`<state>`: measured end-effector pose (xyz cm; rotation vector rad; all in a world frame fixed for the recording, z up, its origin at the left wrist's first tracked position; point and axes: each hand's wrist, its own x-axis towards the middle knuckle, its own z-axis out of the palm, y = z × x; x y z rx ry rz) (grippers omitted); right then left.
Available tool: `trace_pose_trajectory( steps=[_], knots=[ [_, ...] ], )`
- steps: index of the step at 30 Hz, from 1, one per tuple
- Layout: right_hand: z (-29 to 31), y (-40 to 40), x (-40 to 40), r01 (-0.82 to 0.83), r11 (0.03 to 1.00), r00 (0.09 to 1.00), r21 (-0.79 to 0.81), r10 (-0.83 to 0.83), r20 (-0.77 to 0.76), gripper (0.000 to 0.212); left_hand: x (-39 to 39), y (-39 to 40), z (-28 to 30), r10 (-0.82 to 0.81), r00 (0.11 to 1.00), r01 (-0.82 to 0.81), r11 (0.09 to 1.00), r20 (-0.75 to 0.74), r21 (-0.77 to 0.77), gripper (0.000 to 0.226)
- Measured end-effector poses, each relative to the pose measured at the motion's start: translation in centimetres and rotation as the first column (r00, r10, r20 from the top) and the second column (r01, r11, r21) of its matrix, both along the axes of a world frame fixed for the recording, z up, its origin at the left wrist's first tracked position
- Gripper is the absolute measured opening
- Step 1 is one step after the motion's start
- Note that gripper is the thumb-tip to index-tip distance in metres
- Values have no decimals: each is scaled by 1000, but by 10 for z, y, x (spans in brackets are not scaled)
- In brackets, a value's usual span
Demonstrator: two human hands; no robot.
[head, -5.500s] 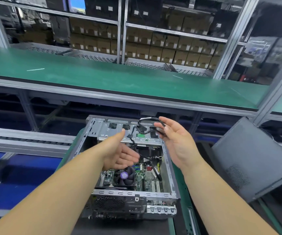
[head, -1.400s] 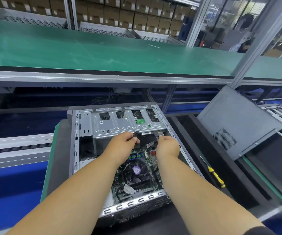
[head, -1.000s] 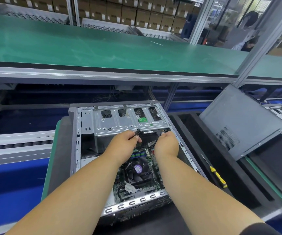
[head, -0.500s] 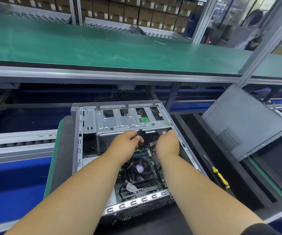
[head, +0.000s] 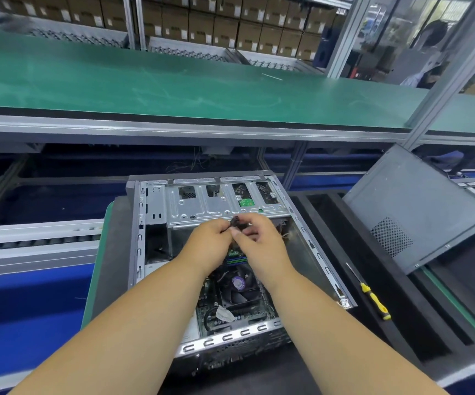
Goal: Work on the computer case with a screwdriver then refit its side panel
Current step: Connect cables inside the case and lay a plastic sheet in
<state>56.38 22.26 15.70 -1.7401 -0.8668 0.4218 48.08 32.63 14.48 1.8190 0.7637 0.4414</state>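
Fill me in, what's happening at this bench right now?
A person is working inside an open computer case lying on its side. Both hands meet over its middle: the left hand and right hand pinch a small black connector just below the metal drive bracket. The screwdriver lies untouched on the black foam to the right of the case. The side panel is off, propped at a tilt further right, so refitting has not begun.
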Motion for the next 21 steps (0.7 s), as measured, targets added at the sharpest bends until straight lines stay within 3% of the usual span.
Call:
trace_pose_trajectory(
  steps=[3,5,9,16,18,21],
  knots=[
    [-4,3,5,49,999,986,13,-46,-158,20,-1,-2,3,-91,987,100,993,-136,65,25],
    [-6,1,10,54,998,983,16,-50,-175,16,-1,-4,7,-112,975,138,982,-190,128,21],
    [-6,-3,13,46,999,997,-20,-45,56,16,-7,-4,16,106,994,-103,990,-30,96,19],
    [-4,-3,8,-36,999,979,12,33,200,24,-12,1,22,-22,996,30,996,89,-84,21],
    [-1,-3,5,-8,1000,977,-3,9,215,26,-11,2,23,44,995,-37,997,90,-74,21],
    [6,-4,-3,24,999,992,31,-27,124,19,-13,6,26,290,948,-291,957,132,-13,24]
  ],
)
